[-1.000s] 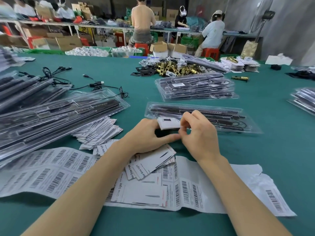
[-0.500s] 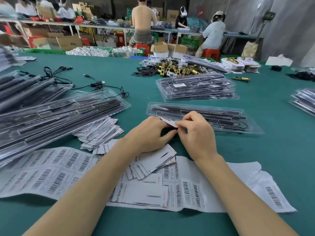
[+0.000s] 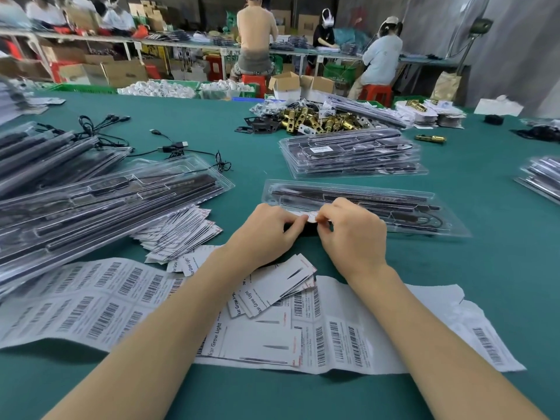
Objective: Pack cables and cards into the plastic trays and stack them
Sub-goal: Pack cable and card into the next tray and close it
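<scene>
We pinched a small white card (image 3: 310,217) between our left hand (image 3: 266,230) and right hand (image 3: 353,230), fingers curled and clamped on its two ends, right at the near edge of the clear plastic tray (image 3: 424,201) that held dark bars and a cable on the green table (image 3: 485,268). The card's face was mostly hidden, so its print seemed unreadable. More cards (image 3: 272,286) lay beneath our wrists on barcode label sheets (image 3: 91,301), with a stack of filled trays (image 3: 348,156) beyond.
</scene>
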